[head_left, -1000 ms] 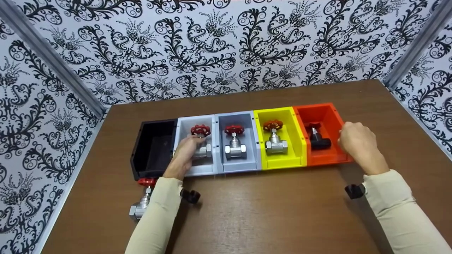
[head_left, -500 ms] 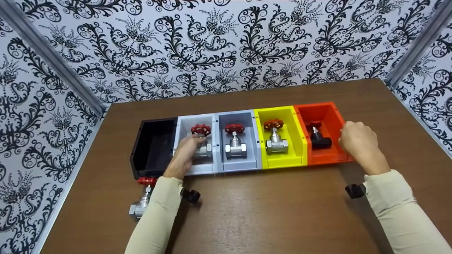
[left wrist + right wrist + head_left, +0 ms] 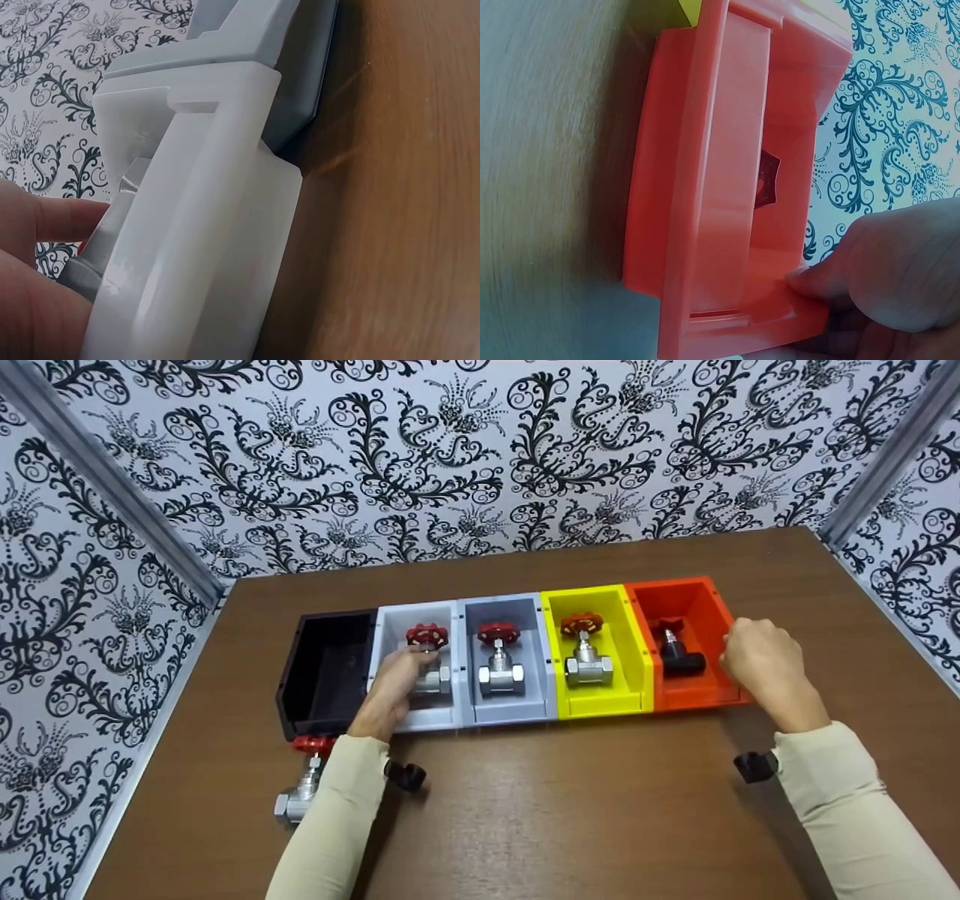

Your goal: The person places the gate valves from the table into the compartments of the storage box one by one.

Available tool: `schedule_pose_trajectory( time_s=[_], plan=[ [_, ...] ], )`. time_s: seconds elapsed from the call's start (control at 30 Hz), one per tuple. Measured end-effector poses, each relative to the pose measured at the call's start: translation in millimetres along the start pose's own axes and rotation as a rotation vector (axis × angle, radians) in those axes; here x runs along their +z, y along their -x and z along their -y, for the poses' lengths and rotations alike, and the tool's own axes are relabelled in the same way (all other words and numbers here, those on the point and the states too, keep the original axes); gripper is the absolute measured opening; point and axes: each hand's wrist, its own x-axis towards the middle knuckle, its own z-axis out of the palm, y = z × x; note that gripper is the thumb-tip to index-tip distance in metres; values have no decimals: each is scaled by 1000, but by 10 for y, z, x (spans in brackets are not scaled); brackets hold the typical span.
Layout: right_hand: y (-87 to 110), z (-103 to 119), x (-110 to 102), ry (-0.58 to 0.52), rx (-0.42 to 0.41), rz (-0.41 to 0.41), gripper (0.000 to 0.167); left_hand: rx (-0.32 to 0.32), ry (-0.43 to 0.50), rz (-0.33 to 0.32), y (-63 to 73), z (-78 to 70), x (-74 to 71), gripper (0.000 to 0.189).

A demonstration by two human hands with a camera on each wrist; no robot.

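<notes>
1. Wood tabletop (image 3: 570, 817) fills the near ground, a broad stretch running between your left sleeve (image 3: 330, 817) and right sleeve (image 3: 840, 810) up to the front edge of the row of bins (image 3: 510, 715).
2. At your left, a loose valve (image 3: 304, 795) lies on the wood, its right end hidden by your sleeve; its red wheel sits at the front edge of the black bin (image 3: 330, 690), touching or not you cannot tell.
3. Your left hand (image 3: 394, 682) crosses the left edge of the white bin (image 3: 424, 724), fingers bent around the silver valve (image 3: 435, 681) inside; its red wheel shows just beyond your fingers, its body's right end near the gray bin (image 3: 547, 690).
4. Your right hand (image 3: 765, 667) is closed on the right wall of the orange bin (image 3: 709, 697), thumb inside the rim, apart from the black-bodied valve (image 3: 680, 662) within.
5. Between your hands, the gray bin and yellow bin (image 3: 607, 706) each hold a red-wheeled valve, with floor showing before its body.
6. Behind the row, a strip of wood reaches the patterned wall (image 3: 480, 442); more wood lies beyond your right hand.
</notes>
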Motion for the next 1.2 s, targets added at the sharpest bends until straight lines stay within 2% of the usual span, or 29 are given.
schedule_pose_trajectory(
  time_s=[0.3,0.6,0.97,1.2],
  plan=[
    [2,-1,4,2,7,-5,24,-4,-59,-2,8,-10,0,29],
    [8,-3,30,11,0,-37,25,7,-116,4,-8,18,-10,50],
    [14,-13,36,6,-7,-37,25,17,-188,2,9,23,-2,47],
    [10,-15,36,3,-17,-48,25,26,-153,14,22,38,-8,47]
  ],
)
